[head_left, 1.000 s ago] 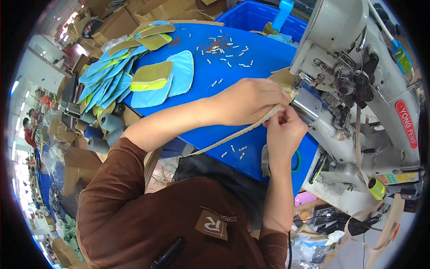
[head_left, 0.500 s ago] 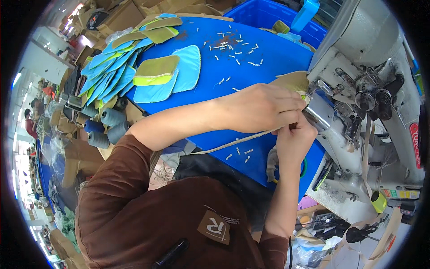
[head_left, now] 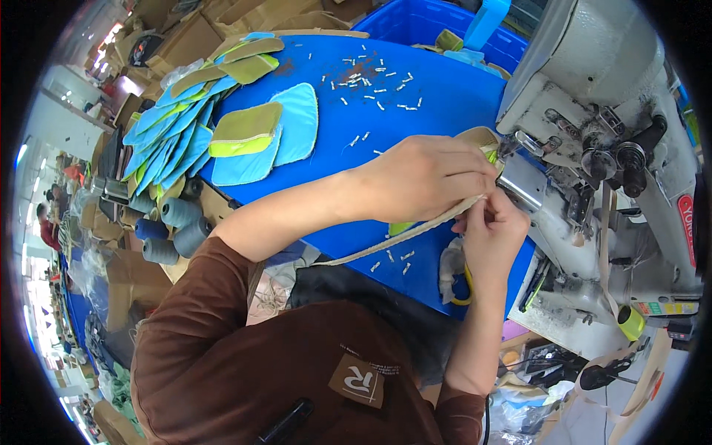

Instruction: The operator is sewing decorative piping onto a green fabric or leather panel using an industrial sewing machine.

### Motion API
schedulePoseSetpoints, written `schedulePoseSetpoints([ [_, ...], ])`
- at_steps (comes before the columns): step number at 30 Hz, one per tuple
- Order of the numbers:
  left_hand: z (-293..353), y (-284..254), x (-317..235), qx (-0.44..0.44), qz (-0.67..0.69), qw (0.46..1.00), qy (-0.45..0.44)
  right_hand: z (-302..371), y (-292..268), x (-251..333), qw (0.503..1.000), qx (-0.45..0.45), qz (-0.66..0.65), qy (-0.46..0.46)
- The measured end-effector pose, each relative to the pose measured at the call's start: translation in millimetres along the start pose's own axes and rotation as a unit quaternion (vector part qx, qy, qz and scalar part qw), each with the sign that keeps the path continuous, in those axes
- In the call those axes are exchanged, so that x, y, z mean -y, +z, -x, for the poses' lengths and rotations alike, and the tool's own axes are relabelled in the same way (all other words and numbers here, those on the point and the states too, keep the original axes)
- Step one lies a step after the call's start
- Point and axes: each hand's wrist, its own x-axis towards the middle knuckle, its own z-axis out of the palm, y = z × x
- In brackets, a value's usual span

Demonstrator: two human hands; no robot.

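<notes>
One red lettered label [head_left: 687, 230]; right fingers [head_left: 478, 216] pinching beige strip [head_left: 404, 237]; left fingers [head_left: 469, 163]: can't tell

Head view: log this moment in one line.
left hand: beside olive fabric piece, white metal sewing machine; right hand: touching beige woven strip; blue table: blue-olive fabric pads

One held strip [head_left: 423, 228], one sewing machine [head_left: 593, 59], one bin [head_left: 415, 22].

Grey and blue thread cones [head_left: 179, 213] stand left of the blue worktop [head_left: 452, 100]. Cardboard boxes [head_left: 187, 46] pile at far left; a blue crate [head_left: 404, 24] sits beyond the far edge. Small white scraps [head_left: 406, 107] lie scattered.
</notes>
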Motion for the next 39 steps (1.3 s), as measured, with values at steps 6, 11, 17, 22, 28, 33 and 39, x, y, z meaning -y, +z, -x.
schedulePoseSetpoints([
  [6,-2,1,-3,-0.002,0.024,0.999,-0.023,-2,-3,3,0.999,0.007,-0.032,0.010],
  [11,-4,-4,-4,0.004,-0.005,1.000,-0.005,-6,-8,2,0.999,0.009,-0.046,0.009],
  [17,-3,-2,-4,0.003,0.026,1.000,-0.009,-5,-9,2,1.000,0.023,-0.003,0.005],
  [22,-2,-3,-3,-0.002,0.068,0.997,-0.045,-3,-11,7,0.997,0.015,-0.052,0.048],
  [28,-2,1,-5,-0.014,0.029,0.999,-0.021,-4,-14,11,0.995,-0.007,-0.079,0.059],
  [33,1,-1,-13,-0.031,0.017,0.998,-0.043,-4,-15,16,0.991,-0.019,-0.104,0.082],
  [39,-1,-2,-15,-0.030,0.083,0.991,-0.104,-1,-19,21,0.986,-0.005,-0.115,0.123],
])
